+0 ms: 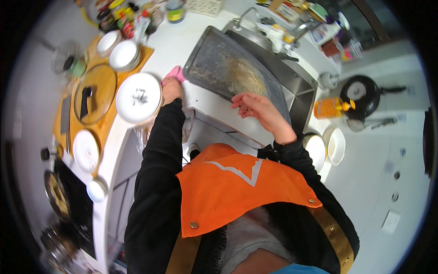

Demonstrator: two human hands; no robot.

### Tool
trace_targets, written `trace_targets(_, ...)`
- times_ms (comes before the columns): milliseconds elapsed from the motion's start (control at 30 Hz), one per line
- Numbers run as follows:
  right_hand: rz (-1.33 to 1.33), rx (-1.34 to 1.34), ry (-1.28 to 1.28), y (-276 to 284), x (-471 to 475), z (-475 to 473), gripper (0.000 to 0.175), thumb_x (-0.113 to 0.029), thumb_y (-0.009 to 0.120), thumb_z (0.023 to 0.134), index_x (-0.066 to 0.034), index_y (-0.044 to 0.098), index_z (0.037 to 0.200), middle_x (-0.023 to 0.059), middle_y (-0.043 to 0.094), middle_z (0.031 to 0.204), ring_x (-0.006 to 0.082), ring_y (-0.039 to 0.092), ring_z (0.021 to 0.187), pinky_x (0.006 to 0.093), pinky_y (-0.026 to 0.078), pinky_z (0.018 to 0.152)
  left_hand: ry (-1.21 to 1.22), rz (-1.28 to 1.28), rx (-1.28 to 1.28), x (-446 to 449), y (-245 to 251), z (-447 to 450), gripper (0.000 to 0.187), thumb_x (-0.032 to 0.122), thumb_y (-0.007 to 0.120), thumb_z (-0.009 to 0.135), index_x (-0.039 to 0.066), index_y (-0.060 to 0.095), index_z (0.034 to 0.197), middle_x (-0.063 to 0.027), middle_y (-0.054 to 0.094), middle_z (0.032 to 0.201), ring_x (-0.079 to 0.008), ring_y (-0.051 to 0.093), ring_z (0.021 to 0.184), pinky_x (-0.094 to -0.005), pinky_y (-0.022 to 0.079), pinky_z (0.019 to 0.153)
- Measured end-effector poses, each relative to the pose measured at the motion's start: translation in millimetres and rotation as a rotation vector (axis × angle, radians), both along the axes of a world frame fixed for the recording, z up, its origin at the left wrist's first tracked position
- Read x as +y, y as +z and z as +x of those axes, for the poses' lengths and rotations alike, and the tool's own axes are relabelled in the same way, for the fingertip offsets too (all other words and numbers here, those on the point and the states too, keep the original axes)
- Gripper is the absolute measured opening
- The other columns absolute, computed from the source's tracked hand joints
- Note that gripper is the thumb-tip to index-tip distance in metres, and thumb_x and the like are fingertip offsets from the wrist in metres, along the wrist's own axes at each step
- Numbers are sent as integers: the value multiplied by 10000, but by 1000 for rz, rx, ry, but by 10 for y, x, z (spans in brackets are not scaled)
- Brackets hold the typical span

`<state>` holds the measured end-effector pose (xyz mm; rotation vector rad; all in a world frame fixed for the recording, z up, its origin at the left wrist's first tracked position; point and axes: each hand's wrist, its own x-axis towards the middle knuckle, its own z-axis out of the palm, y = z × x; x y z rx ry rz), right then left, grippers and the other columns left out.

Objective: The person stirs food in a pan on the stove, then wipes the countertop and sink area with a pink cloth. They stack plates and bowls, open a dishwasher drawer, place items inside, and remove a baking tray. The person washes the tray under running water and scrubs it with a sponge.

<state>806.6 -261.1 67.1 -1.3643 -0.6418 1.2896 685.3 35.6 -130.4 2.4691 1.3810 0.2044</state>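
My left hand [172, 90] grips a pink cloth [176, 73] on the white countertop, right beside a white plate [131, 102] with a dark design in its middle. My right hand [258, 110] is empty, its fingers loosely bent and apart. It is held over the near edge of a large dark baking tray [214, 51]. That tray lies tilted across the counter and the edge of a steel sink [303, 92], covering part of the basin. Brownish stains and a pale, worn-looking patch [248, 77] mark its surface.
On the left, a wooden board [111, 82] carries a glass lid [95, 94] and white bowls [125, 54]. A pan [56, 195] is on the black hob. Right of the sink stand an orange pump bottle [330, 108] and white bowls [334, 145]; a black frying pan [368, 97] is behind.
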Motion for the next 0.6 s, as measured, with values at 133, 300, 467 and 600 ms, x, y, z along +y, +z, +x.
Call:
trace_targets(133,34,-42,-275,167,-297,297,313,-300,532,990,-48,627,1148,56,677,1037,91,612,835,236,518,753,-38,-57,-48,-64,151,90,271,155,575,863,-10,589,1078,-240,582,1113,-423,631,979,-484,515,842)
trace_targets(300,104,-96,-442,224,-545,749,306,-291,500,1013,-53,627,1159,32,680,1022,66,618,817,214,514,724,144,-685,-850,-139,145,113,142,130,553,881,-1,596,848,-58,540,633,-222,577,580,-320,467,536)
trace_targets(467,-3,-286,-769,-59,-505,1710,321,-331,511,1001,-53,670,1014,18,680,897,65,607,732,213,497,644,519,-1469,-1211,-230,387,-81,164,170,505,960,121,521,804,24,466,625,-99,392,460,-243,326,410)
trace_targets(600,-300,-919,-787,-571,-344,2788,342,-312,550,953,2,670,1016,124,699,904,283,658,805,360,528,740,463,-1254,-1214,-346,644,-217,134,253,578,936,144,581,858,48,508,636,-71,369,445,-217,252,399)
